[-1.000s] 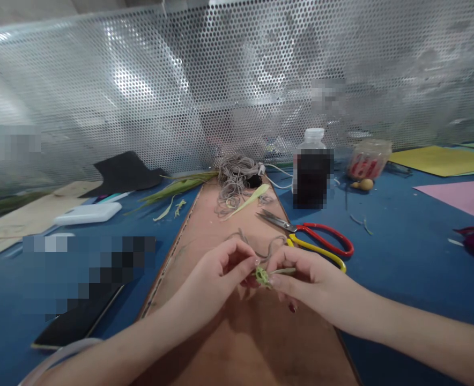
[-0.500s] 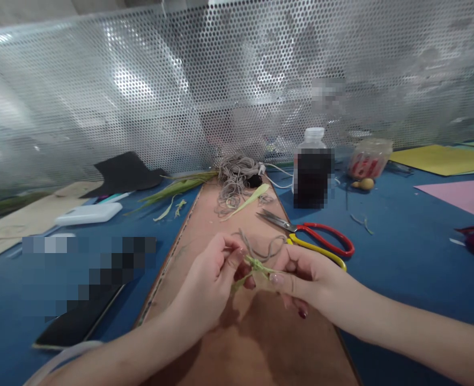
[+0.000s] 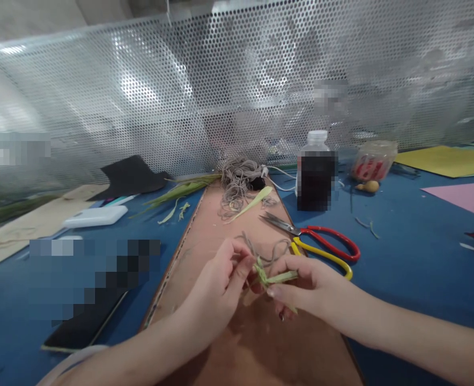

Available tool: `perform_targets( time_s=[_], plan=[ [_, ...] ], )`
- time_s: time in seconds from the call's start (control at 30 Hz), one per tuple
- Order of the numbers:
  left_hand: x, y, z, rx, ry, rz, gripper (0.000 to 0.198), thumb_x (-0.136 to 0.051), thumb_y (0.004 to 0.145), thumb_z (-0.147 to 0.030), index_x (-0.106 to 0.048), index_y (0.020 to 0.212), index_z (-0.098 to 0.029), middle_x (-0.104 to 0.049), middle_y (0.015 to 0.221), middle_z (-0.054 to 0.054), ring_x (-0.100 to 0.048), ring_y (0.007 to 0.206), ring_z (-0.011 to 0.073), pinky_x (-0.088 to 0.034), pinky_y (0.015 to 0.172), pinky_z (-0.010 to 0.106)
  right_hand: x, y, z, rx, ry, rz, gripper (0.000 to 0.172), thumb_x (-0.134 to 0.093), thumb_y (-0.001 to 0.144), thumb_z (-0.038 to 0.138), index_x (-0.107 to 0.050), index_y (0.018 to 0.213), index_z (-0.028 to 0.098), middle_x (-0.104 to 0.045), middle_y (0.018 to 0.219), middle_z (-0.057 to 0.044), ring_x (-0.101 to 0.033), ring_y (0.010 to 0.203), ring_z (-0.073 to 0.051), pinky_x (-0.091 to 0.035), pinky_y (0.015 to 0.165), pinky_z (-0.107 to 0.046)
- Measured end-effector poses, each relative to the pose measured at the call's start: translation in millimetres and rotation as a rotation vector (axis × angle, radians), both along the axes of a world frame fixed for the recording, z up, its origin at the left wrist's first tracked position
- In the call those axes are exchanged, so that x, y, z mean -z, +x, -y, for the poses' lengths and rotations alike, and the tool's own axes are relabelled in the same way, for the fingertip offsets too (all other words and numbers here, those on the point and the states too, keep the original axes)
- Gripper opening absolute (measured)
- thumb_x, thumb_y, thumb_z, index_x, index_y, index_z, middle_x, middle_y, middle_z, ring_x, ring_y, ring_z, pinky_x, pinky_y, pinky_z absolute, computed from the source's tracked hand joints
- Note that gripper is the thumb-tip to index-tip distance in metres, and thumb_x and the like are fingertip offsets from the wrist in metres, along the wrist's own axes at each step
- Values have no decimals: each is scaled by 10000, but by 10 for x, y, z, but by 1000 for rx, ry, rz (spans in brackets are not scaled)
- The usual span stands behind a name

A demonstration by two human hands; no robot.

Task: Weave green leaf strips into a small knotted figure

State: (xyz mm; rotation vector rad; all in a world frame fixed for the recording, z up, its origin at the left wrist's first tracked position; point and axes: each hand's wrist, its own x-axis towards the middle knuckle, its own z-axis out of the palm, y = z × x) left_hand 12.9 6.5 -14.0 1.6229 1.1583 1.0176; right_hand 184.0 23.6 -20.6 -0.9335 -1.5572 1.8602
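Between my two hands is a small knotted piece of green leaf strips (image 3: 263, 272), held above a brown board. My left hand (image 3: 229, 276) pinches its left side between thumb and fingers. My right hand (image 3: 305, 284) grips it from the right, and one flat strip end sticks out over the fingers. Grey cord (image 3: 279, 249) loops on the board just behind the hands. Scissors (image 3: 297, 230) with one red and one yellow handle lie open beyond my right hand. Part of the knot is hidden by my fingertips.
Tangled grey cord (image 3: 241, 174) and a pale leaf strip (image 3: 253, 203) lie at the board's (image 3: 205, 225) far end. A bottle (image 3: 316, 177), a plastic jar (image 3: 376, 161) and coloured paper (image 3: 446, 161) are right; a white case (image 3: 96, 216) and long green leaves (image 3: 184, 188) left. A perforated metal screen (image 3: 237, 80) stands behind.
The knotted leaf piece has turned in my fingers, and a flat strip end now shows across my right hand. The whole view has shifted slightly.
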Motion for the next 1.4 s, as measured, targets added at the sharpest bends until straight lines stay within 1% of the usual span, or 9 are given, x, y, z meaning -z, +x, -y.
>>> perform_targets(
  time_s=[0.1,0.23,0.33,0.57,0.77,1.0,1.07,1.2,1.4],
  plan=[
    [-8,-1,19,45,-62,43,116,-411,881,-292,-436,815,-201,-539,671,-48,-526,629,79,-417,620,200,59,17,-18,-2,34,36,177,-617,742,310,-533,744,154,-561,682,10,-510,546,-74,-459,563,-225],
    [11,-35,13,89,-163,84,150,-448,862,-319,-503,965,-225,-595,793,-18,-568,733,111,-436,649,225,72,18,-24,11,39,58,159,-588,764,304,-540,735,155,-554,668,17,-496,520,-63,-453,539,-210],
    [16,-62,-11,95,-133,-1,153,-469,849,-334,-549,882,-209,-607,765,-18,-557,716,115,-419,634,220,24,3,-16,15,13,55,173,-593,757,311,-532,717,155,-547,590,31,-508,510,-67,-450,534,-202],
    [-26,-71,-13,38,-22,-187,166,-427,865,-273,-526,762,-189,-567,662,-32,-521,634,104,-402,610,211,-16,35,-27,-70,-28,16,160,-591,766,289,-559,755,133,-594,592,18,-553,524,-60,-451,531,-173],
    [-32,-30,-6,5,-26,-152,193,-395,878,-279,-481,733,-184,-554,634,-32,-539,597,101,-422,606,216,-27,57,-34,-84,-102,-17,136,-593,759,224,-540,677,129,-596,552,22,-543,483,-47,-443,501,-158],
    [-28,11,10,-12,-93,-26,192,-364,884,-293,-438,746,-182,-541,618,-21,-549,577,119,-438,583,243,-48,63,-51,-115,-111,19,169,-597,760,276,-533,685,139,-594,568,14,-539,497,-63,-433,526,-186],
    [-19,1,-3,3,-113,-16,182,-374,880,-296,-436,751,-185,-547,621,-20,-549,587,125,-432,588,246,-76,38,-43,-66,-108,29,174,-589,766,298,-523,705,149,-586,600,16,-531,523,-71,-425,539,-197],
    [-5,-25,-6,33,-92,-91,181,-399,869,-315,-470,761,-187,-556,662,-14,-518,614,129,-394,579,234,-104,-24,-34,99,49,5,206,-589,762,358,-541,756,159,-545,687,22,-506,638,-90,-405,602,-206],
    [-23,-27,30,149,-90,-157,193,-395,874,-324,-514,810,-187,-551,720,-18,-477,670,125,-366,613,229,-89,-18,-43,154,122,90,215,-646,717,344,-561,694,147,-507,616,41,-478,556,-71,-391,548,-195]
  ],
)
